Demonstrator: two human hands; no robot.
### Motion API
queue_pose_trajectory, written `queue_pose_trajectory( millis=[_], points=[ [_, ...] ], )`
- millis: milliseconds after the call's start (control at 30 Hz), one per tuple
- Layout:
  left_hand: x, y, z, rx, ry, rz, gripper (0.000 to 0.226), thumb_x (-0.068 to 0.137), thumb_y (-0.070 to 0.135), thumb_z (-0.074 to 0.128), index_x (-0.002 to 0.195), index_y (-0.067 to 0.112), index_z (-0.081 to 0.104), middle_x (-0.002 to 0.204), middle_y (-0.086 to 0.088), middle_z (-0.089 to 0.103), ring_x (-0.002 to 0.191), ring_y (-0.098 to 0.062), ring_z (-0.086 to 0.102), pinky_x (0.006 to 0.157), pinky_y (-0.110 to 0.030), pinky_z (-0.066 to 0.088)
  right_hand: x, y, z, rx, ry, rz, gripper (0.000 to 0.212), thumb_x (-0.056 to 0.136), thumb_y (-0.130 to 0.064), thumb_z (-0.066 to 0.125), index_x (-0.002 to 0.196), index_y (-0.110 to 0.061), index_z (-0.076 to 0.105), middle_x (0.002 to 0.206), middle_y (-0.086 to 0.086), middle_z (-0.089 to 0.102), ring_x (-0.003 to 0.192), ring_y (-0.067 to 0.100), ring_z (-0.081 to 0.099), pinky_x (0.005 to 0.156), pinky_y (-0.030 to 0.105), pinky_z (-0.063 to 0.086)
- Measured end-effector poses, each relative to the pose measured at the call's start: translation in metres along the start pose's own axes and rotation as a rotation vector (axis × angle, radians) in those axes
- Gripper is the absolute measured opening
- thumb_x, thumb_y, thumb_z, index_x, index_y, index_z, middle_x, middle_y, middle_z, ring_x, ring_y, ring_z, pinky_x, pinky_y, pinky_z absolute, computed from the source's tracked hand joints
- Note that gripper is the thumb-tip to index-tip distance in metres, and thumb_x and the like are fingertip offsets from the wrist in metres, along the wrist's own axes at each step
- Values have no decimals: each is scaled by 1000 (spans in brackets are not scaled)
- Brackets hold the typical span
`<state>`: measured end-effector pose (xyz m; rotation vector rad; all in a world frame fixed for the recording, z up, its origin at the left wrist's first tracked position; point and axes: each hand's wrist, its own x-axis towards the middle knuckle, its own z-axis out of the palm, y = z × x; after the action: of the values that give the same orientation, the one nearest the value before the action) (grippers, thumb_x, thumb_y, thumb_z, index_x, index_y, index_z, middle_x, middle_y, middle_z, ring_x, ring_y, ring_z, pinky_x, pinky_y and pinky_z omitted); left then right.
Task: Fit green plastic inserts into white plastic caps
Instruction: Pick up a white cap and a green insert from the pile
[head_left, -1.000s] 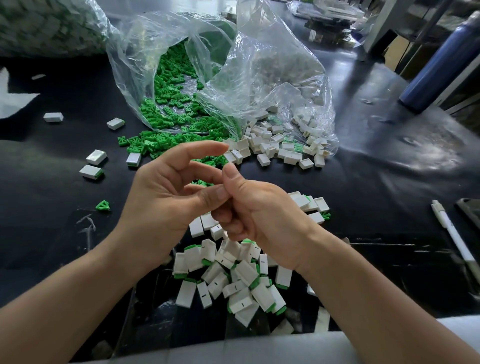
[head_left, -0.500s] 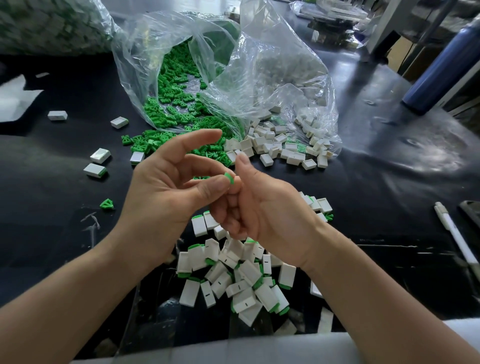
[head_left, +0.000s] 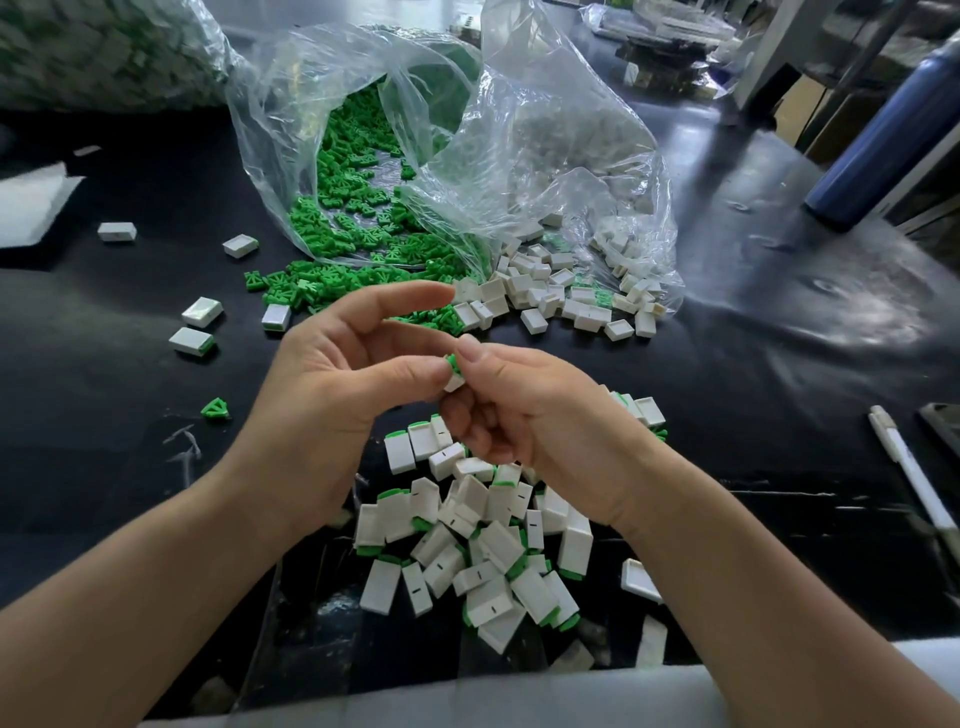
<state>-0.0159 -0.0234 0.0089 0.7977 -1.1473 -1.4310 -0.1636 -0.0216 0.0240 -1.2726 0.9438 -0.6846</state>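
My left hand and my right hand meet above the black table. Together their thumbs and fingers pinch one small white cap with a green insert showing at its top. My left index finger stretches out above the pinch. Below my hands lies a pile of white caps with green inserts fitted. Loose green inserts spill from a clear plastic bag. Empty white caps lie at the bag's right mouth.
Single caps and one green insert lie scattered at the left. A white pen rests at the right, a dark blue bottle stands far right. A second filled bag sits at the top left.
The pinched piece has come into sight between my thumbs: first hidden, then a green tip, now the white cap below it too. My right thumb has moved up beside my left thumb.
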Motion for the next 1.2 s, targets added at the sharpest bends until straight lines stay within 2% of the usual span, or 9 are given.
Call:
queue_pose_trajectory(
  millis=[167, 300, 433, 600, 767, 867, 933, 1000, 1200],
  points=[
    [-1, 1, 2, -8, -9, 22, 36, 65, -1, 61, 95, 18, 68, 76, -3, 72, 64, -17, 67, 57, -24, 54, 1, 0, 0, -18, -10, 3, 37, 80, -49, 38, 73, -16, 51, 60, -5, 54, 50, 6, 41, 47, 18, 29],
    [-2, 0, 2, 0, -17, 24, 37, 65, 0, 61, 96, 19, 69, 77, -6, 71, 59, -25, 63, 53, -29, 54, 1, 1, -1, -153, 38, -4, 43, 95, -43, 29, 71, -16, 52, 60, -6, 56, 50, 6, 42, 46, 14, 33],
    [-1, 0, 3, 9, -19, 17, 37, 65, 4, 64, 101, 12, 64, 80, -9, 72, 63, -24, 68, 56, -29, 54, 0, 3, 3, -262, 95, -80, 39, 94, -41, 30, 73, -14, 51, 63, -7, 49, 52, 3, 42, 53, 14, 36],
    [0, -1, 4, -21, -13, -18, 39, 63, 0, 64, 102, 9, 62, 78, -10, 73, 65, -24, 70, 56, -28, 55, 4, 11, 3, -361, 158, -107, 46, 97, -39, 30, 101, -2, 59, 64, -9, 47, 58, 6, 42, 63, 29, 36],
    [-1, -1, 6, -53, 5, -13, 44, 60, -7, 64, 101, 8, 60, 73, -9, 72, 61, -22, 69, 55, -26, 55, 6, 12, 9, -384, 211, -142, 31, 97, -38, 31, 73, -26, 47, 65, -12, 44, 60, 3, 41, 64, 27, 32],
    [-1, -2, 6, -51, 37, -9, 40, 62, -3, 60, 100, 10, 60, 73, -8, 72, 66, -20, 70, 59, -25, 55, 6, 13, 10, -410, 243, -164, 31, 97, -38, 32, 72, -27, 47, 67, -14, 47, 63, 0, 45, 63, 25, 34],
    [-2, -2, 7, -46, 49, -2, 39, 61, -3, 60, 98, 10, 60, 73, -7, 73, 68, -19, 70, 61, -24, 55, 7, 14, 12, -414, 242, -153, 36, 97, -40, 31, 88, -16, 56, 84, -4, 58, 83, 10, 55, 76, 38, 45],
    [-2, -2, 9, -50, 55, 4, 38, 61, -3, 60, 97, 10, 60, 72, -7, 72, 66, -18, 70, 60, -24, 55, 8, 15, 13, -421, 251, -137, 44, 96, -41, 30, 100, -6, 55, 100, 11, 61, 99, 26, 56, 88, 51, 43],
    [-2, -3, 10, -48, 77, 2, 37, 59, -3, 60, 93, 11, 61, 70, -7, 72, 64, -18, 69, 58, -24, 54, 8, 15, 15, -468, 280, -149, 43, 97, -41, 28, 94, -6, 54, 94, 11, 60, 93, 28, 55, 85, 52, 43]
  ],
)
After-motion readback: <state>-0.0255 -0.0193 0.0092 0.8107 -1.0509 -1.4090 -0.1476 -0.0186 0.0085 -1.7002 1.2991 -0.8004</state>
